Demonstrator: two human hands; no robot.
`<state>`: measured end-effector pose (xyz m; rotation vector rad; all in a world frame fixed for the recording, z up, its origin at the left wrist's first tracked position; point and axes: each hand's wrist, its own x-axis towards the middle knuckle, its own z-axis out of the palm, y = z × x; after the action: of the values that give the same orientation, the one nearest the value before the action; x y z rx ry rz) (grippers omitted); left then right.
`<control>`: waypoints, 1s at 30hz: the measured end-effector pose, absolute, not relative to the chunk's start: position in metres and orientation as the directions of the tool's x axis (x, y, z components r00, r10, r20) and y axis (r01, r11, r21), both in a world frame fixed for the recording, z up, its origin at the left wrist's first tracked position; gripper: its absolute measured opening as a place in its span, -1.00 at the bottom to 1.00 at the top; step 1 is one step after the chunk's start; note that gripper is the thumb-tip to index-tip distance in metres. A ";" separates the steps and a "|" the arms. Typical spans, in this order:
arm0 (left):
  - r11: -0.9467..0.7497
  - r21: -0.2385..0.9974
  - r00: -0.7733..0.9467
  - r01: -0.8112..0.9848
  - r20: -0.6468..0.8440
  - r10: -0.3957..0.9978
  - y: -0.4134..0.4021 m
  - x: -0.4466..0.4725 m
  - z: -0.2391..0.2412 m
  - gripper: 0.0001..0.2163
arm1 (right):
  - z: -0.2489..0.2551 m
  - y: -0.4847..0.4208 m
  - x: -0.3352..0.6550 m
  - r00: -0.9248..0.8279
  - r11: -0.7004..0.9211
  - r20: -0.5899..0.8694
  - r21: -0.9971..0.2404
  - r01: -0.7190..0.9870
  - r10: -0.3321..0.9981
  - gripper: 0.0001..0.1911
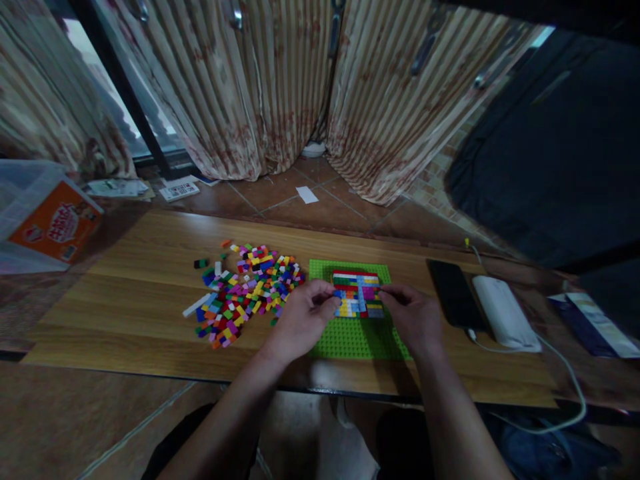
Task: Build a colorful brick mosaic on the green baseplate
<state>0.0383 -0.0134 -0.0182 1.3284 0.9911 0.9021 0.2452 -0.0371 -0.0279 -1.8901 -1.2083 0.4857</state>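
Note:
A green studded baseplate (360,343) lies on the wooden table, bearing a flat rectangular build of many-coloured toy bricks (361,293). At the build's left side, my left hand (304,317) is closed in a pinch, with a small blue brick (338,294) at its thumb and fingertips. My right hand (414,313) reaches the build's right edge, thumb and forefinger pinched together. What lies between those right fingertips is too small to make out. Left of the baseplate spreads a loose heap of small coloured bricks (250,283).
On the table's right side lie a black phone (454,293) and a white power bank (505,313) with a white cable. A clear plastic box (30,220) with an orange label stands at far left. Striped curtains (270,87) hang beyond the table (125,300).

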 end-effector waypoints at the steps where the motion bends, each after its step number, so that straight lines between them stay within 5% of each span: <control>1: 0.051 0.998 0.340 0.031 -0.058 0.939 -0.013 0.038 -0.018 -0.95 | -0.028 -0.037 0.245 0.470 -0.209 0.103 -0.800 0.563 0.876 -0.69; 17: 0.029 0.998 0.342 0.058 -0.047 0.938 -0.015 0.037 -0.016 -0.95 | -0.027 -0.033 0.251 0.445 -0.249 0.059 -0.759 0.602 0.894 -0.68; 30: 0.045 0.996 0.339 0.077 -0.069 0.938 -0.014 0.037 -0.016 -0.95 | -0.040 -0.031 0.263 0.484 -0.233 -0.024 -0.896 0.378 0.875 -0.54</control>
<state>0.0375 -0.0137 -0.0156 1.3609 1.0230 0.8749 0.2628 -0.0307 -0.0403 -1.8174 -1.0540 0.6843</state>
